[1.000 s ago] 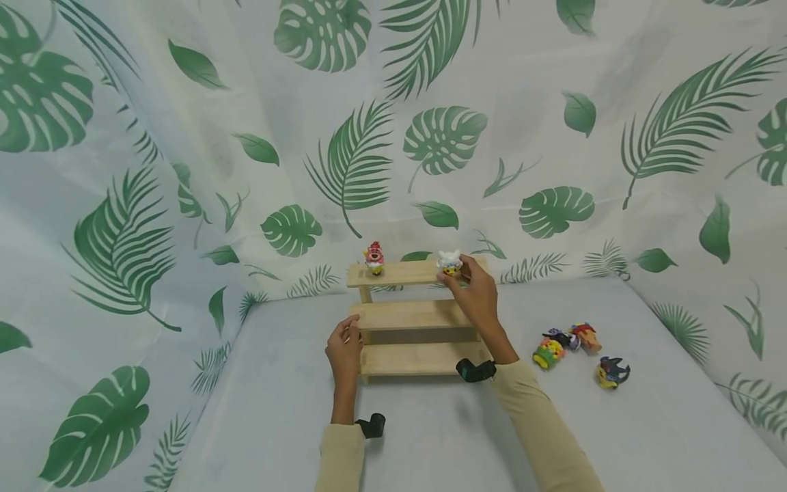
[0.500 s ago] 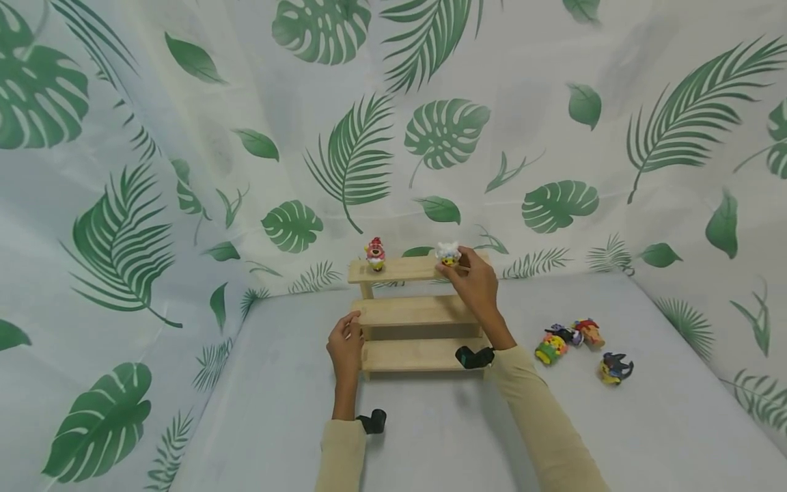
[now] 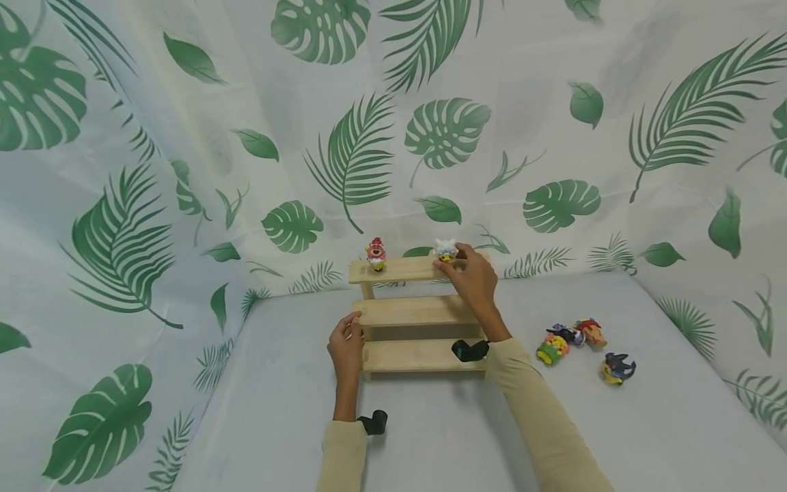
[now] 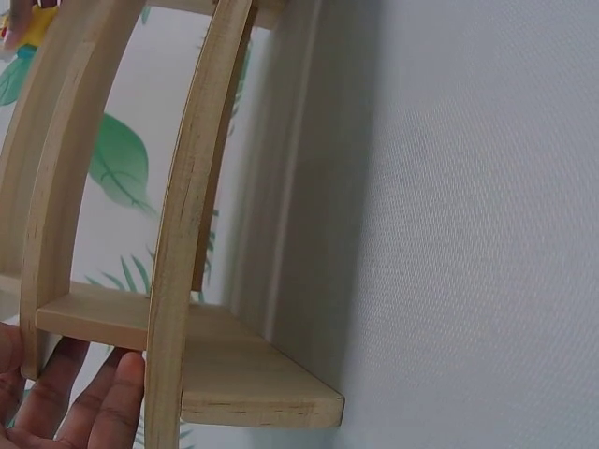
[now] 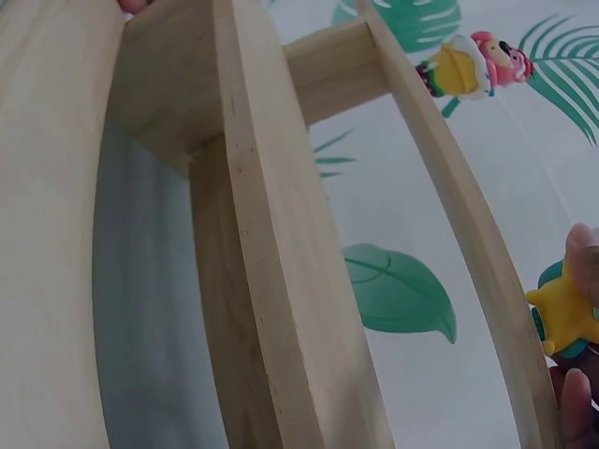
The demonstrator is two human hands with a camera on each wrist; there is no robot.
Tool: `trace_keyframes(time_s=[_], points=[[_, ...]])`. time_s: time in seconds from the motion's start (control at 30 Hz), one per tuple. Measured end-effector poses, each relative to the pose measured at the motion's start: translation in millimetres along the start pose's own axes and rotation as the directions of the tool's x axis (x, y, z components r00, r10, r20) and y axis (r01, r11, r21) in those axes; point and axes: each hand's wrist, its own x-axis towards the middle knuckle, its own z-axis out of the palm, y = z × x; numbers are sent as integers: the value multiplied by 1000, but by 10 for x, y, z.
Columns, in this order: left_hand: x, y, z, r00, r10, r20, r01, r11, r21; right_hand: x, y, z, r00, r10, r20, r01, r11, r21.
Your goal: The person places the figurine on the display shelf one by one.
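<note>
A three-tier wooden shelf stands on the white surface. At its left end, my left hand holds the middle tier; the left wrist view shows its fingers curled around the wood. My right hand pinches a figurine with a white top between thumb and fingers, at the right part of the top tier. Its yellow body shows beside the board in the right wrist view. A pink figurine with a red top stands upright on the top tier's left part, also visible in the right wrist view.
Right of the shelf lie several figurines: a green and yellow one, a black and purple one, a red and orange one and a dark blue and yellow one. Leaf-printed cloth hangs behind the shelf.
My right hand and the white-topped figurine have shifted slightly left along the top tier. My left hand has stayed at the shelf's left end. The head view has tilted a little.
</note>
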Motion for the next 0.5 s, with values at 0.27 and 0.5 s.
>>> trace_keyframes(time_s=[0.27, 0.5], points=[[-14, -15, 0, 1000, 7, 7, -7, 1000, 14, 4, -7, 61, 999, 48, -18, -48, 999, 3], [4, -17, -14, 1000, 25, 9, -25, 1000, 17, 16, -20, 92, 999, 32, -36, -33, 999, -16]])
